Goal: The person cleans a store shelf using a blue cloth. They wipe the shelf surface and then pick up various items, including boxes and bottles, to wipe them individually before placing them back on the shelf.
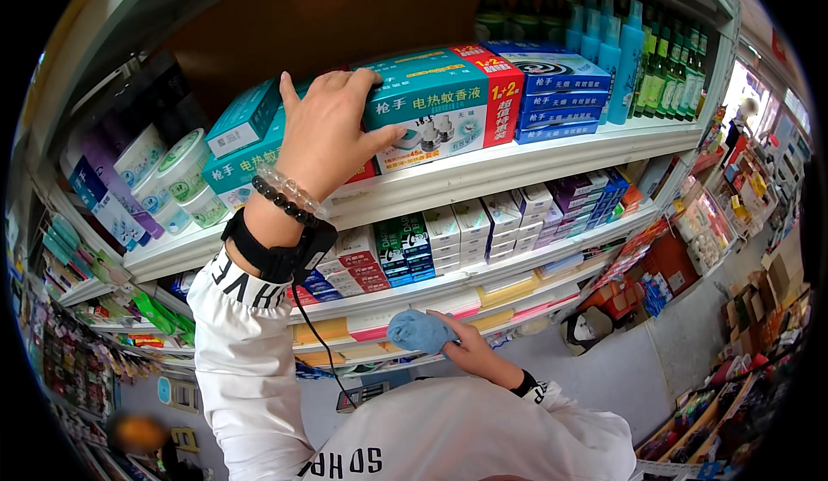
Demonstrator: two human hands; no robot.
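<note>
My left hand [336, 119] reaches up to the top shelf [420, 180]. Its thumb presses the front of a teal and red box of plug-in mosquito repellent [446, 103], with the bent fingers over the box's top left end. Just left of the wrist lie more teal boxes, a small one [244, 119] atop a larger one [249, 167]. Down by my body, below the shelf boards, my right hand [475, 352] grips a bunched blue cloth [420, 331]. Part of the box's left end is hidden behind the left hand.
Stacked blue mosquito-coil boxes [561, 96], turquoise spray bottles [626, 61] and green glass bottles [673, 74] stand to the right. White round tubs [184, 164] sit at the left end. Toothpaste-like cartons [446, 238] fill the shelf below. A black cable [320, 342] hangs from my left wrist.
</note>
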